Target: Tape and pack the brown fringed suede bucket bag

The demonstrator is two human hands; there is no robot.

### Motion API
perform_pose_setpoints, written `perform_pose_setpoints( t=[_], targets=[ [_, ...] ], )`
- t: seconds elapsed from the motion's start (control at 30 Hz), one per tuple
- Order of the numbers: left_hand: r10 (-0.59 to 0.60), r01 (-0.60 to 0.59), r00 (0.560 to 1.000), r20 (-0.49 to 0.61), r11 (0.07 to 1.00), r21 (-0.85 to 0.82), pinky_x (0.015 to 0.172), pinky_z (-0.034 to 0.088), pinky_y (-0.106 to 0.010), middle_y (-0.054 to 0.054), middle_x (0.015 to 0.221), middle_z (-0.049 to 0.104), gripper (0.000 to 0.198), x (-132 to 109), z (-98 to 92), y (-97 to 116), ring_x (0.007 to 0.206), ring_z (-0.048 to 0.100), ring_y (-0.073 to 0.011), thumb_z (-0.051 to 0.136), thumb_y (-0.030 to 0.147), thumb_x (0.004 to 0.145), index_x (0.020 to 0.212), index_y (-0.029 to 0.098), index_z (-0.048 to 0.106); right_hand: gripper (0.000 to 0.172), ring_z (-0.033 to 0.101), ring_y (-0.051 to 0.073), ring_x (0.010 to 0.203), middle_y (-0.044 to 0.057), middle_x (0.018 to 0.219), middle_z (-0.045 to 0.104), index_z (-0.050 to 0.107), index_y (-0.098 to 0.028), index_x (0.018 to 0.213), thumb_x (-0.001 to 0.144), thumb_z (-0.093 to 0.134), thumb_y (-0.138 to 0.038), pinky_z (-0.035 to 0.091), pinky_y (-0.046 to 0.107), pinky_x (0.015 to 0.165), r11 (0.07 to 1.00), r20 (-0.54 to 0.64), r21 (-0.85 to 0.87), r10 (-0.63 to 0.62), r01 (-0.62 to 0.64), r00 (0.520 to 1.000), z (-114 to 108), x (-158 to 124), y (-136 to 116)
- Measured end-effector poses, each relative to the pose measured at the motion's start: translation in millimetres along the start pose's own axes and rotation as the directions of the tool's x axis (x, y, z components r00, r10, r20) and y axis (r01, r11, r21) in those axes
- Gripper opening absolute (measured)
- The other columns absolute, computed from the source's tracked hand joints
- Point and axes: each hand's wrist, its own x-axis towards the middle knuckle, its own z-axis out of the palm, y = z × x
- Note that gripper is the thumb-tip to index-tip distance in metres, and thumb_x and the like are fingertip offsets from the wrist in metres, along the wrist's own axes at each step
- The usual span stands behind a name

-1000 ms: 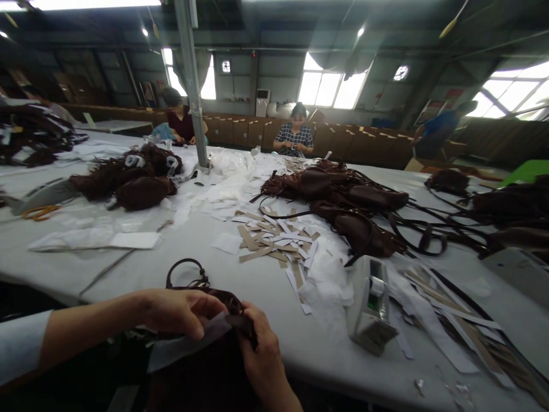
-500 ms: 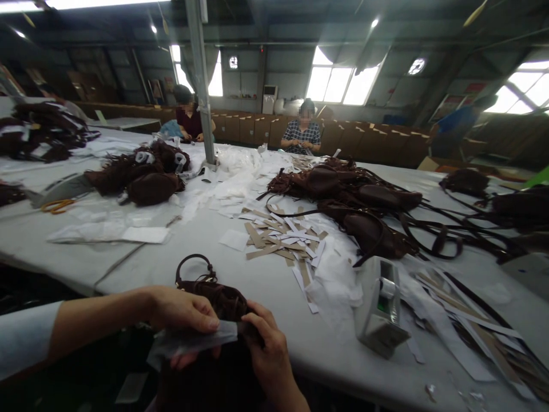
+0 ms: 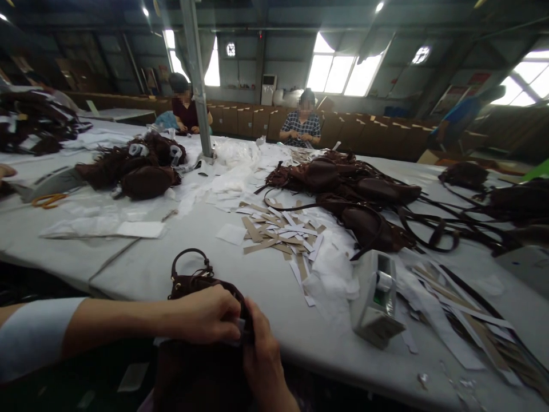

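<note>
A dark brown handbag (image 3: 193, 372) with a looped strap (image 3: 189, 252) lies at the table's near edge, its lower part in shadow. My right hand (image 3: 263, 349) grips the side of the bag, thumb hidden behind it. Across the top of the bag reaches my left hand (image 3: 217, 315), fingers closed on a translucent white wrapping sheet (image 3: 240, 329). Only small bits of that sheet show between the hand and the bag; the rest is hidden.
Paper strips (image 3: 278, 232) lie scattered beyond the bag. A tape dispenser (image 3: 377, 303) stands at right, before more brown bags (image 3: 364, 220). Scissors (image 3: 49, 200) and another bag heap (image 3: 146, 177) are at left. A metal post (image 3: 197, 86) rises from the table; co-workers sit behind.
My left hand has moved right and closed over the wrapping sheet, bringing it against the bag's edge, so less of the sheet shows. My right hand still holds the bag's side.
</note>
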Motion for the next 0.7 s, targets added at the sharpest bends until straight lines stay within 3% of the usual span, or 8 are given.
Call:
perform_pose_setpoints(
  t=[0.07, 0.27, 0.37, 0.47, 0.6, 0.7],
  targets=[
    [0.028, -0.011, 0.995, -0.091, 0.983, 0.184, 0.044, 0.025, -0.022, 0.004, 0.051, 0.05, 0.02, -2, -11.9, 5, 0.047, 0.041, -0.0093, 0.061, 0.032, 0.073, 0.061, 0.017, 0.057, 0.055, 0.049, 0.022, 0.124, 0.008, 0.135, 0.051, 0.036, -0.025, 0.137, 0.086, 0.043, -0.008, 0.043, 0.04, 0.103, 0.993, 0.047, 0.079, 0.086, -0.09, 0.995, -6, 3, -1],
    [-0.075, 0.085, 0.996, -0.047, 0.957, 0.278, 0.043, 0.025, -0.021, 0.004, 0.051, 0.052, 0.016, 5, -42.9, 9, 0.047, 0.045, -0.0106, 0.061, 0.033, 0.07, 0.068, 0.017, 0.063, 0.027, 0.048, 0.021, 0.122, 0.006, 0.131, 0.053, 0.056, -0.025, 0.114, 0.088, 0.052, -0.021, 0.04, 0.036, 0.103, 0.956, 0.136, 0.227, 0.158, -0.186, 0.978, -20, 20, -2],
    [-0.034, 0.042, 0.999, -0.032, 0.952, 0.305, 0.045, 0.026, -0.021, 0.005, 0.053, 0.053, 0.012, 11, -39.4, 10, 0.05, 0.047, -0.0109, 0.06, 0.03, 0.069, 0.067, 0.018, 0.061, 0.016, 0.054, 0.02, 0.112, 0.005, 0.12, 0.058, 0.06, -0.024, 0.1, 0.086, 0.053, -0.019, 0.043, 0.033, 0.097, 0.937, 0.098, 0.285, 0.183, -0.203, 0.978, -16, 22, -4],
    [0.019, -0.019, 1.0, 0.001, 0.966, 0.258, 0.047, 0.03, -0.019, 0.005, 0.063, 0.059, 0.017, 14, -26.3, 11, 0.056, 0.052, -0.0117, 0.063, 0.026, 0.067, 0.083, 0.021, 0.059, 0.008, 0.056, 0.019, 0.104, 0.004, 0.11, 0.06, 0.059, -0.023, 0.089, 0.087, 0.052, -0.019, 0.045, 0.03, 0.091, 0.913, 0.054, 0.342, 0.216, -0.221, 0.975, -13, 20, -7],
    [0.052, -0.051, 0.999, 0.002, 0.977, 0.206, 0.045, 0.03, -0.019, 0.006, 0.063, 0.059, 0.041, 12, -12.4, 15, 0.054, 0.053, -0.0126, 0.065, 0.027, 0.07, 0.108, 0.023, 0.048, 0.021, 0.056, 0.02, 0.105, 0.006, 0.111, 0.059, 0.056, -0.025, 0.11, 0.091, 0.047, -0.029, 0.045, 0.033, 0.09, 0.878, 0.107, 0.387, 0.261, -0.282, 0.959, -10, 23, -12],
    [0.098, -0.092, 0.995, -0.022, 0.974, 0.207, 0.048, 0.034, -0.019, 0.003, 0.067, 0.061, 0.044, 12, -16.4, 15, 0.058, 0.056, -0.0141, 0.066, 0.033, 0.074, 0.111, 0.022, 0.046, 0.019, 0.052, 0.023, 0.109, 0.006, 0.113, 0.058, 0.065, -0.025, 0.099, 0.089, 0.053, -0.034, 0.042, 0.035, 0.094, 0.916, 0.148, 0.285, 0.25, -0.284, 0.957, -9, 32, -16]
  ],
)
